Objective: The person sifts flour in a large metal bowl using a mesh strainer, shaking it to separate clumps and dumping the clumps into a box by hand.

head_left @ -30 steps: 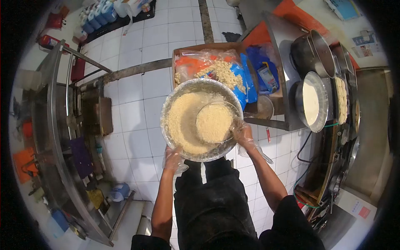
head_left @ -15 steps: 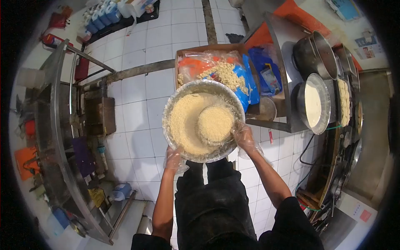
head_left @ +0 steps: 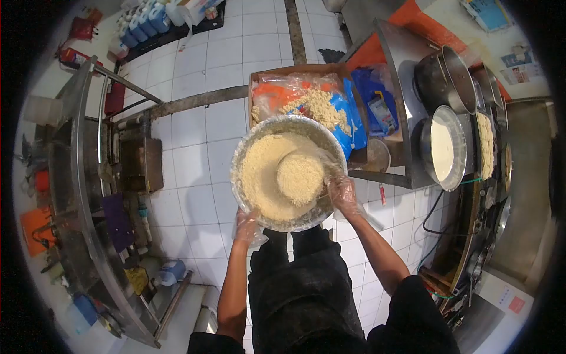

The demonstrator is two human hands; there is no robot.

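A large metal bowl (head_left: 298,124) is in front of my body, with pale yellow crumbly powder (head_left: 259,162) in it. Inside the bowl, toward the right, sits a smaller round container (head_left: 325,158) heaped with the same crumbs; whether it is a sieve or a bowl I cannot tell. My left hand (head_left: 246,224), in a clear plastic glove, grips the big bowl's near left rim. My gloved right hand (head_left: 342,193) reaches over the right rim, its fingers closed at the small container's edge. Its fingertips are partly hidden.
Beyond the bowl stands a cardboard box (head_left: 254,78) with plastic bags and spilled crumbs. At right, a steel table (head_left: 401,65) carries pots and a bowl of pale liquid (head_left: 443,147). A metal rack (head_left: 88,194) runs along the left. Blue jugs (head_left: 150,20) stand far left.
My right hand has moved inward from the big bowl's right rim onto the small container. That container has shifted slightly left. My left hand stays on the rim.
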